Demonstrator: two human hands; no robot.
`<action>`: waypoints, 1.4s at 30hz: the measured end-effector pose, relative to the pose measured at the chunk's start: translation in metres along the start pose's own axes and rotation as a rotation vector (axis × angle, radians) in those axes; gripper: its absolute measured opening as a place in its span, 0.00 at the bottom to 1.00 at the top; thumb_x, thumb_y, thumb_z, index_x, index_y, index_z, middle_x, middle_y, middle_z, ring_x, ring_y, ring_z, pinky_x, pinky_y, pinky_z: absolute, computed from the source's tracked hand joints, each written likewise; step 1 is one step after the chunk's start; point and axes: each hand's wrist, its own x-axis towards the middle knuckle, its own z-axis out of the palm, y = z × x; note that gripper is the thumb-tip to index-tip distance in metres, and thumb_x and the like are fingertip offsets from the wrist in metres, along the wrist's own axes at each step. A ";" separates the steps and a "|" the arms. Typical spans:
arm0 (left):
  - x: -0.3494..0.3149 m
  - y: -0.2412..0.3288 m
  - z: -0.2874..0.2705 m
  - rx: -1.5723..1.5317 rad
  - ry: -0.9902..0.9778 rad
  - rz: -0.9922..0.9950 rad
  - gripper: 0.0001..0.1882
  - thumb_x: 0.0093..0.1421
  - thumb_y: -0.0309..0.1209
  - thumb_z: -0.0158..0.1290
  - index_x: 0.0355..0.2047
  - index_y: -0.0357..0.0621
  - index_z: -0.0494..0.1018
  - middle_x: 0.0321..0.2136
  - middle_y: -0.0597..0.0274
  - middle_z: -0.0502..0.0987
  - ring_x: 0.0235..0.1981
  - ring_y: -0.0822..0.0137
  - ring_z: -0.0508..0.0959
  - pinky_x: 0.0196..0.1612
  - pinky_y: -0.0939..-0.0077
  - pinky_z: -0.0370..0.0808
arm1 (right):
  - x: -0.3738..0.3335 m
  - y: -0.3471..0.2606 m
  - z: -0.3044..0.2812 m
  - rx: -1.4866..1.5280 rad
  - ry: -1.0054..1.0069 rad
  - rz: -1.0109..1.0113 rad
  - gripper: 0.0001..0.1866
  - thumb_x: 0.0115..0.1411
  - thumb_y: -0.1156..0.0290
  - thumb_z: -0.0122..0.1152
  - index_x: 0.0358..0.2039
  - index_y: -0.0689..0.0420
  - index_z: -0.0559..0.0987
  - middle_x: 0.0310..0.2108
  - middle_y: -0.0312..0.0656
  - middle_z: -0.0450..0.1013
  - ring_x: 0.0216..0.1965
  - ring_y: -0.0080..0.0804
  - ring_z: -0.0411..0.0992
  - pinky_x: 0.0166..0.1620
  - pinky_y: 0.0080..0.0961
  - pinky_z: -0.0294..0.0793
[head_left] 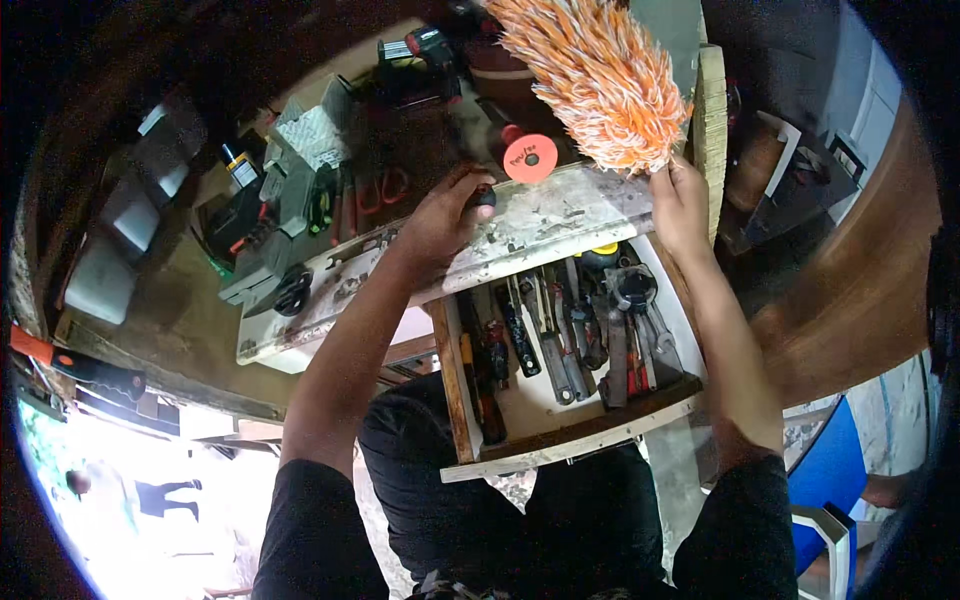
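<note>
My right hand is closed round the lower end of an orange and white fluffy duster, which slants up and away to the left over the back of the workbench. My left hand is closed on a small black rounded object above the stained white board along the bench front. Its kind cannot be made out. An orange-red disc with a dark centre stands between my two hands. Below them, a wooden drawer is pulled out over my lap, holding pliers, wrenches, screwdrivers and a black tape measure.
Red-handled scissors, grey boxes and a black coil lie on the bench's left. A cordless drill sits at the back. At far left is an orange-handled saw; a blue chair stands lower right.
</note>
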 end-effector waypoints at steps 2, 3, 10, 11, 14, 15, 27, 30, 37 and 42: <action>-0.005 -0.008 0.000 -0.036 -0.017 0.035 0.24 0.54 0.23 0.52 0.52 0.39 0.64 0.55 0.45 0.64 0.54 0.43 0.67 0.57 0.58 0.64 | 0.000 -0.005 0.000 -0.009 -0.023 -0.020 0.17 0.67 0.61 0.47 0.33 0.65 0.74 0.21 0.32 0.65 0.25 0.18 0.59 0.30 0.20 0.62; -0.005 -0.006 0.000 -0.038 -0.020 0.037 0.24 0.54 0.23 0.52 0.52 0.39 0.64 0.55 0.45 0.64 0.54 0.43 0.67 0.57 0.58 0.64 | -0.001 -0.009 0.000 -0.032 -0.025 -0.022 0.18 0.67 0.61 0.47 0.32 0.65 0.74 0.21 0.33 0.64 0.25 0.18 0.59 0.29 0.21 0.62; 0.011 0.001 0.001 -0.060 -0.134 -0.097 0.23 0.57 0.29 0.53 0.52 0.41 0.61 0.53 0.44 0.65 0.54 0.44 0.67 0.54 0.58 0.65 | 0.000 -0.005 -0.003 -0.090 -0.033 -0.013 0.18 0.67 0.60 0.47 0.33 0.65 0.73 0.20 0.33 0.65 0.24 0.20 0.60 0.29 0.23 0.63; 0.015 -0.002 0.003 -0.101 -0.173 -0.177 0.23 0.57 0.30 0.53 0.52 0.42 0.62 0.51 0.45 0.66 0.53 0.45 0.68 0.53 0.59 0.65 | 0.000 -0.002 -0.002 -0.084 -0.032 -0.011 0.17 0.66 0.61 0.47 0.33 0.64 0.74 0.20 0.32 0.65 0.24 0.19 0.60 0.29 0.23 0.63; 0.024 -0.015 0.011 -0.222 -0.074 -0.078 0.24 0.56 0.29 0.55 0.51 0.42 0.62 0.47 0.46 0.69 0.51 0.46 0.69 0.52 0.62 0.65 | 0.000 -0.002 0.000 -0.077 -0.022 -0.010 0.16 0.66 0.61 0.48 0.35 0.63 0.75 0.21 0.31 0.65 0.24 0.18 0.60 0.29 0.22 0.62; 0.026 -0.017 0.012 -0.225 -0.076 -0.078 0.24 0.56 0.29 0.55 0.51 0.42 0.62 0.47 0.46 0.69 0.51 0.46 0.69 0.52 0.62 0.65 | 0.000 -0.002 0.000 -0.079 -0.023 -0.007 0.16 0.66 0.61 0.48 0.35 0.63 0.75 0.21 0.31 0.65 0.24 0.18 0.60 0.29 0.22 0.62; 0.030 -0.027 0.026 -0.073 0.023 -0.005 0.26 0.56 0.33 0.57 0.52 0.40 0.62 0.47 0.45 0.69 0.49 0.47 0.69 0.54 0.61 0.63 | -0.001 0.004 0.000 -0.053 -0.055 -0.075 0.16 0.67 0.63 0.48 0.37 0.65 0.75 0.22 0.30 0.66 0.26 0.17 0.60 0.30 0.20 0.62; 0.026 -0.035 0.034 -0.096 0.094 -0.009 0.29 0.56 0.37 0.58 0.53 0.40 0.61 0.48 0.43 0.69 0.50 0.45 0.69 0.54 0.59 0.64 | -0.001 -0.002 0.001 -0.039 -0.079 -0.074 0.16 0.66 0.65 0.47 0.39 0.66 0.75 0.24 0.30 0.68 0.27 0.16 0.62 0.31 0.20 0.64; 0.018 -0.044 0.039 -0.244 0.257 -0.069 0.37 0.46 0.41 0.62 0.53 0.39 0.62 0.47 0.39 0.69 0.50 0.45 0.70 0.53 0.58 0.66 | -0.001 -0.003 -0.001 -0.121 -0.084 -0.018 0.16 0.66 0.65 0.46 0.42 0.66 0.75 0.31 0.36 0.75 0.33 0.19 0.67 0.39 0.22 0.67; 0.018 -0.039 0.033 -0.274 0.548 0.114 0.18 0.46 0.30 0.59 0.37 0.37 0.70 0.32 0.50 0.73 0.31 0.57 0.76 0.38 0.70 0.73 | 0.000 0.000 0.001 -0.097 -0.064 -0.107 0.15 0.66 0.66 0.48 0.43 0.66 0.74 0.28 0.39 0.74 0.31 0.21 0.67 0.37 0.22 0.67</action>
